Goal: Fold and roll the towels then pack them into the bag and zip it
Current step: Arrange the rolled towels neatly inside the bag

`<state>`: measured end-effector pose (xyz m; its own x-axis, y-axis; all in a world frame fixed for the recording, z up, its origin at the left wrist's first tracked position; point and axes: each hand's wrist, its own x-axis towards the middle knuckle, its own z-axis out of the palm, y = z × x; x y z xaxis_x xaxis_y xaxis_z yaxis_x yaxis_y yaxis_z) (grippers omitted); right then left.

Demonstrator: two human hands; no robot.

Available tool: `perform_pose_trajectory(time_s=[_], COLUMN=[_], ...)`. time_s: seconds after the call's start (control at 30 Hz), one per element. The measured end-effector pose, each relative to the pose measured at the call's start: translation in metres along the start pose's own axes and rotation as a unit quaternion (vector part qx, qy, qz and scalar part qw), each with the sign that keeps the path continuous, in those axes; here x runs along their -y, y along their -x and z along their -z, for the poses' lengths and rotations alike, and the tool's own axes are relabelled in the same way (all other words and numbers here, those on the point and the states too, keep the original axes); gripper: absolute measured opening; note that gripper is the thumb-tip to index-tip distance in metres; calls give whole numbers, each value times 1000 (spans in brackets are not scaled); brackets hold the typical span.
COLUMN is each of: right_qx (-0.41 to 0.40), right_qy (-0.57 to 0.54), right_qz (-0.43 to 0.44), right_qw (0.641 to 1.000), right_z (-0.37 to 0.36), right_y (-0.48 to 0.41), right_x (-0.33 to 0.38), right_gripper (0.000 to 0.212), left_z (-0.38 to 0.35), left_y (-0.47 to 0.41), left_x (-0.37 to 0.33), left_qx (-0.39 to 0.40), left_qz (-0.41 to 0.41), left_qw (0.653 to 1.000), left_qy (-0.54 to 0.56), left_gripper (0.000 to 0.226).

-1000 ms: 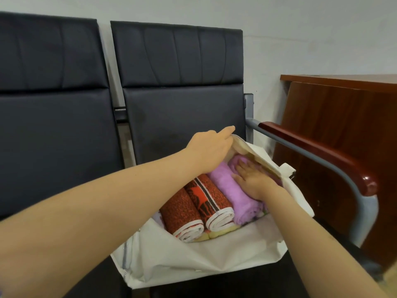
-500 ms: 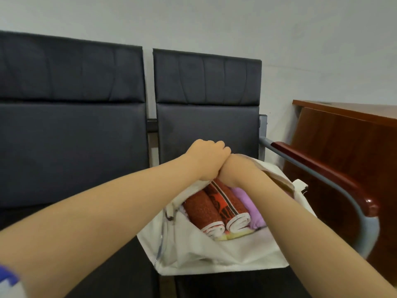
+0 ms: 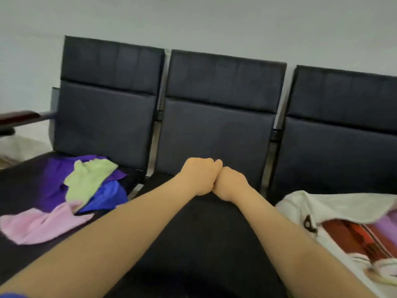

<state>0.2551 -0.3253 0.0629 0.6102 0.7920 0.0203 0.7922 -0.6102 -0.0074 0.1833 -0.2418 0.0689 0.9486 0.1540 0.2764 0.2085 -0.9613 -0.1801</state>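
Head view: The person's two bare forearms reach forward over the middle seat (image 3: 204,233) of a row of three dark padded chairs. The left hand (image 3: 200,176) and the right hand (image 3: 231,183) are both curled into fists that meet knuckle to knuckle near the centre of the frame. Neither holds anything that can be seen.

At three to four o'clock from the hands, the white bag (image 3: 322,203) lies on the right seat, cut off by the frame edge. Its mouth gapes towards the camera. Inside lie rolled towels side by side: a red roll (image 3: 354,233) with dark stripes, and a purple roll (image 3: 386,220) just beyond it at its two o'clock. This corner is blurred, so finer detail cannot be told.

At nine o'clock from the hands, loose towels lie heaped on the left seat. A green towel (image 3: 88,179) lies on top of a purple towel (image 3: 53,179) and a blue towel (image 3: 107,196). A pink towel (image 3: 40,224) lies spread at the heap's seven o'clock, nearest the camera. A dark red armrest (image 3: 19,117) juts in at the far left edge, and a pale wall (image 3: 193,22) runs behind the chair backs.
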Motion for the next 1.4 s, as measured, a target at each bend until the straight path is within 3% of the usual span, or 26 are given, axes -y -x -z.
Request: perform_pose_trajectory(time_s=[0.23, 0.43, 0.53, 0.63, 0.77, 0.87, 0.93, 0.97, 1.03, 1.1, 1.17, 1.27, 1.33, 1.4], right_qx=[16, 60, 59, 59, 62, 33, 58, 80, 128, 156, 165, 176, 174, 167], right_qy=[-85, -67, -64, -81, -97, -82, -90, -94, -103, -111, -122, -156, -167, -176], right_qz=[115, 165, 193, 234, 247, 258, 283, 290, 296, 296, 293, 280, 278, 278], right_qw=[990, 982, 977, 967, 962, 962, 953, 949, 941, 936, 934, 931, 930, 929], right_z=[-88, -140, -154, -165, -173, -173, -174, -176, -179, -180, -180, -180, -181, -180], right_y=[-50, -74, -81, -84, -84, -85, -85, -86, -88, -90, -90, -88, -86, -84], right_x=[156, 235, 258, 273, 289, 292, 293, 292, 289, 287, 287, 288, 288, 286], right_gripper=[32, 32, 30, 29, 29, 28, 26, 27, 35, 44, 46, 49, 51, 52], left_z=[-94, -148, -171, -198, -211, -208, -211, -212, -209, -205, -202, -197, -199, -205], left_y=[108, 165, 185, 200, 207, 204, 200, 198, 193, 191, 187, 181, 175, 168], left_x=[130, 207, 236, 255, 258, 264, 272, 276, 285, 290, 296, 297, 294, 292], left_qx=[83, 125, 135, 118, 103, 85, 102, 134, 224, 269, 226, 115, 57, 78], left_qz=[247, 348, 463, 533, 558, 481, 390, 369, 382, 411, 448, 491, 493, 480], left_qw=[963, 928, 875, 835, 816, 872, 915, 917, 881, 856, 855, 860, 861, 859], left_qy=[73, -37, -37, 67, 112, -9, 21, 75, 169, 164, 128, 79, 108, 158], left_gripper=[28, 30, 42, 48, 61, 53, 42, 42, 48, 43, 33, 44, 42, 64])
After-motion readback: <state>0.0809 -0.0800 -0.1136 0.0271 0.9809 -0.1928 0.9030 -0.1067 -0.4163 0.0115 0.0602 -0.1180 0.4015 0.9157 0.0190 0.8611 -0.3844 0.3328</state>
